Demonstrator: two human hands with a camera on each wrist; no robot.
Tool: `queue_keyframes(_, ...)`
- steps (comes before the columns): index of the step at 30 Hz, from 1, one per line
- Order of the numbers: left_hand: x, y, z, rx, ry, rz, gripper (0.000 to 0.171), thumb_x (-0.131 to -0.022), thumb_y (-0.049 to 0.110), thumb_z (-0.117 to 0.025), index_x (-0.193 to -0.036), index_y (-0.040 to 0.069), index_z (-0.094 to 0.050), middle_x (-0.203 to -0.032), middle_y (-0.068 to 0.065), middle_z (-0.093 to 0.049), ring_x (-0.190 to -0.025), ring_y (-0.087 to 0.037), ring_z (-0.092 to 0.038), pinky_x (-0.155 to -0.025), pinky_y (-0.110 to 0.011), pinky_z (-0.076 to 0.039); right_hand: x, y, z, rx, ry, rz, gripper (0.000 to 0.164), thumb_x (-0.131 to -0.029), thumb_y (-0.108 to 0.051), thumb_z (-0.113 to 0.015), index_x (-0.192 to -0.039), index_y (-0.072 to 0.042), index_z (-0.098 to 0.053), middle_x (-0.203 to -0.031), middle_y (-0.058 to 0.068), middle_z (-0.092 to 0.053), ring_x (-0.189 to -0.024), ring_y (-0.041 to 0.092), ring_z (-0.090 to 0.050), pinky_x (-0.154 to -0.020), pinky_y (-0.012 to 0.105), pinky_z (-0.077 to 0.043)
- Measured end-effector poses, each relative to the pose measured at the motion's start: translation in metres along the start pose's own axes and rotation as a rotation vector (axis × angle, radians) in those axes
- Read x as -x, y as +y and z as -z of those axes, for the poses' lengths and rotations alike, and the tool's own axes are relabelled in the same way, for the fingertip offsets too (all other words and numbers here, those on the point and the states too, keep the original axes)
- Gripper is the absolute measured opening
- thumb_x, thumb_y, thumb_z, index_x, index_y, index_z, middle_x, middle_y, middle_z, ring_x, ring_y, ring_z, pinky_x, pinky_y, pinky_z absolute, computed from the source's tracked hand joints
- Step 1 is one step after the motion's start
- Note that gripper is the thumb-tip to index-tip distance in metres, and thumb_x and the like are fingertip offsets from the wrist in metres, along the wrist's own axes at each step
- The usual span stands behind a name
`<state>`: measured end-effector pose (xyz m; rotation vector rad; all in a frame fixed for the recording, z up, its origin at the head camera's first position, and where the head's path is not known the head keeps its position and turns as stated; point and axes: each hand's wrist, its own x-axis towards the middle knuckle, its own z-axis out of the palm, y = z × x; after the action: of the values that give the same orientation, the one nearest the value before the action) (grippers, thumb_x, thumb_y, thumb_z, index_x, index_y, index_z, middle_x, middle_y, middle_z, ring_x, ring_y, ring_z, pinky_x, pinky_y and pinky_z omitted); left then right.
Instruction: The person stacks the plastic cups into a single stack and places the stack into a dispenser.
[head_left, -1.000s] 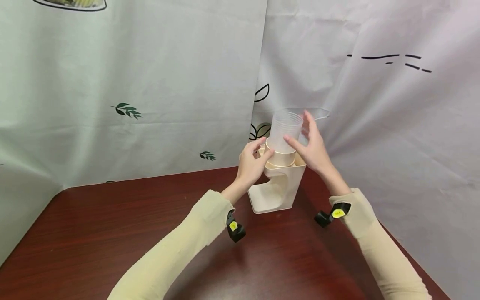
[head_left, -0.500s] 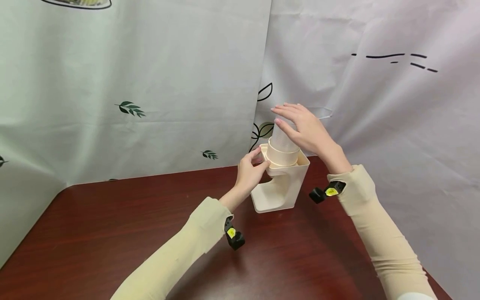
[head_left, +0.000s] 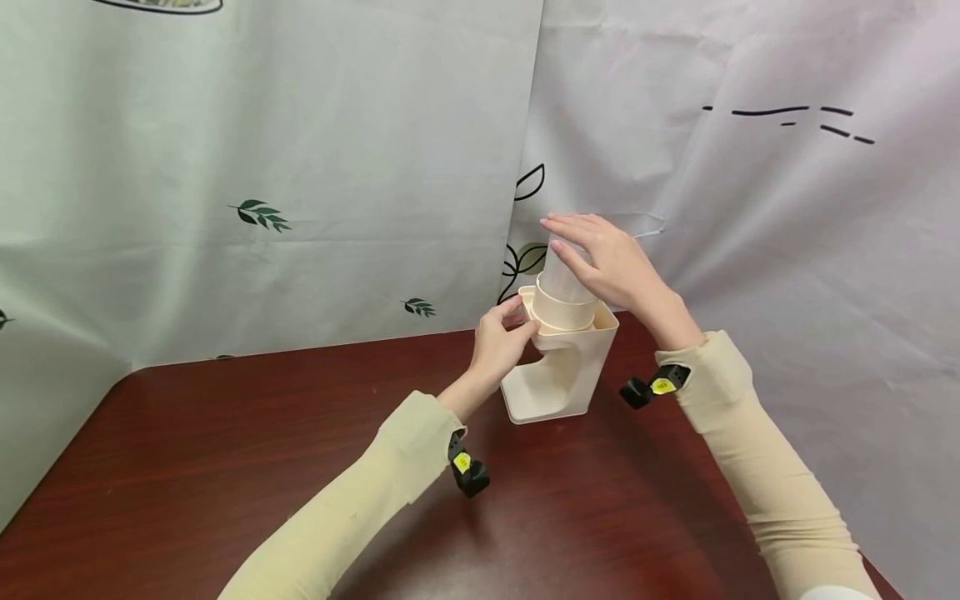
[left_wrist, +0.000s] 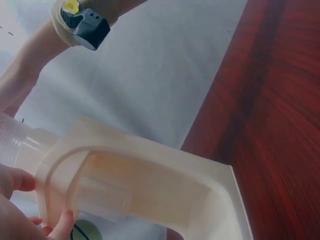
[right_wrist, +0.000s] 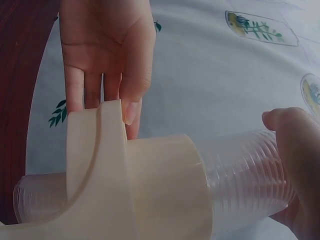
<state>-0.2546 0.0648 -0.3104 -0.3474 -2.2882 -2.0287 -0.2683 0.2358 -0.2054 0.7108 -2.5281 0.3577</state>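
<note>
A cream cup dispenser [head_left: 592, 362] stands on the table, with a cream ring collar [head_left: 564, 313] rising from its top. Clear plastic cups [right_wrist: 245, 177], stacked together, pass down through the collar. In the left wrist view the lower end of the cups [left_wrist: 107, 200] shows inside the dispenser's opening. My left hand [head_left: 498, 342] grips the dispenser's upper left edge between thumb and fingers. Over the top of the stack lies my right hand [head_left: 611, 260], fingers fairly straight, touching the cups; its palm hides their upper rim in the head view.
The dark red wooden table [head_left: 300, 450] extends to the left and toward me. Pale printed fabric [head_left: 375, 167] hangs close behind the dispenser and along the right side. Each wrist carries a black camera [head_left: 471, 477].
My right hand has gone from beside the cups to over their top, and the stack sits lower in the collar. My left hand has shifted from near the collar to the dispenser's edge.
</note>
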Motion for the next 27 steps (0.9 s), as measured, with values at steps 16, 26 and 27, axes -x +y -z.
queue_keyframes(16,0.002,0.003,0.000,0.030,0.022,0.028,0.052,-0.087,0.010,-0.063,-0.138,0.008,-0.052,-0.137,-0.009,-0.057,-0.119,-0.023,-0.060,-0.092,-0.033,-0.054,0.003,0.006,-0.019,-0.002,-0.016,0.047,0.044,-0.099,-0.034,-0.049,-0.139,-0.018,-0.052,-0.143,0.005,-0.052,-0.134,0.026,-0.044,-0.114,0.047,-0.031)
queue_keyframes(26,0.018,-0.005,0.033,-0.198,-0.035,-0.115,0.052,-0.092,0.022,-0.062,-0.141,0.013,-0.049,-0.140,-0.010,-0.053,-0.126,-0.028,-0.053,-0.102,-0.044,-0.047,0.013,-0.014,-0.030,0.002,0.229,0.158,0.051,-0.095,-0.026,-0.055,-0.141,-0.007,-0.047,-0.144,0.010,-0.051,-0.141,0.029,-0.036,-0.122,0.052,-0.007)
queue_keyframes(27,0.022,-0.007,0.040,-0.257,-0.027,-0.159,0.052,-0.092,0.022,-0.061,-0.141,0.012,-0.048,-0.140,-0.011,-0.053,-0.127,-0.028,-0.052,-0.104,-0.045,-0.045,0.015,-0.019,-0.033,0.000,0.267,0.178,0.052,-0.094,-0.026,-0.054,-0.142,-0.007,-0.046,-0.144,0.010,-0.050,-0.142,0.029,-0.034,-0.122,0.051,-0.007)
